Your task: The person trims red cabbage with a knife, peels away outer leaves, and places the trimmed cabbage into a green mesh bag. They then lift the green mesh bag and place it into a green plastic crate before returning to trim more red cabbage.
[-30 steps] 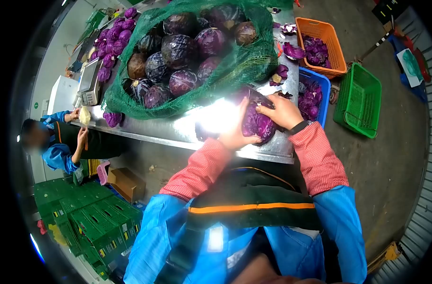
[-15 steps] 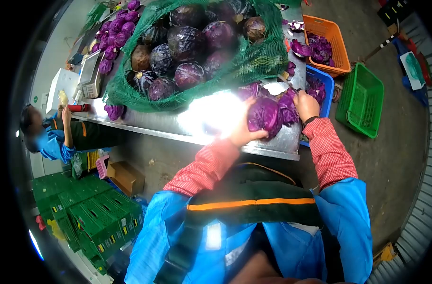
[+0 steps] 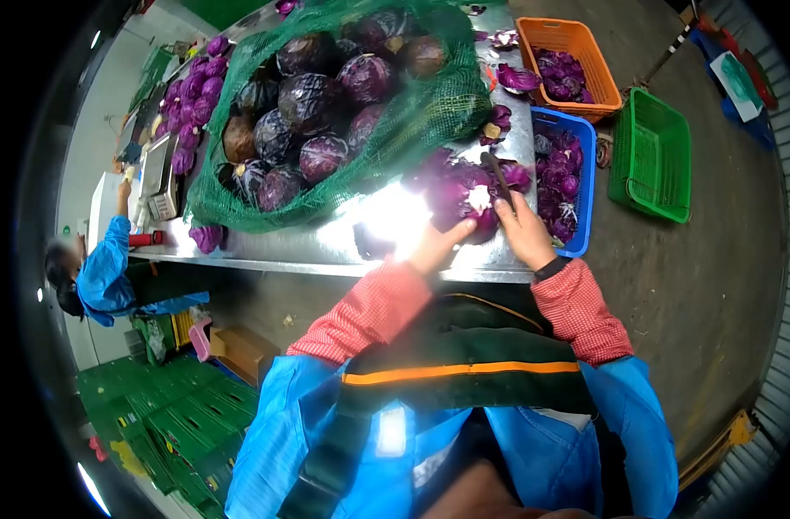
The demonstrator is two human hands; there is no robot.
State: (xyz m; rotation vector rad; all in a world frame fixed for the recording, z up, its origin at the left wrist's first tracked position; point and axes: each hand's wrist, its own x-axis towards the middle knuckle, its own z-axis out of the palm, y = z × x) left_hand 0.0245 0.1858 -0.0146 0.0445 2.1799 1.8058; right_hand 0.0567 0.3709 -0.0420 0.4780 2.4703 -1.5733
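Note:
A red cabbage (image 3: pixel 454 197) with a pale cut stem end rests on the metal table (image 3: pixel 308 259) near its front right corner. My left hand (image 3: pixel 436 247) holds it from the near left side, thumb along its edge. In my right hand (image 3: pixel 524 232) is a knife (image 3: pixel 496 173), its dark length pointing away over the cabbage's right side. Glare blurs part of the cabbage. Loose purple leaves (image 3: pixel 516 177) lie just right of the knife.
A green mesh sack (image 3: pixel 206 195) of cabbages covers much of the table. Blue crate (image 3: pixel 588 186) and orange crate (image 3: pixel 611 95) hold purple leaves; a green crate (image 3: pixel 646 156) stands beyond. At left, a person (image 3: pixel 109 268) works near a scale (image 3: pixel 159 177) and piled cabbages (image 3: pixel 191 99).
The cabbage has turned so its cut stem end shows. My right hand has moved from the table's right edge to the cabbage. The other person has reached forward.

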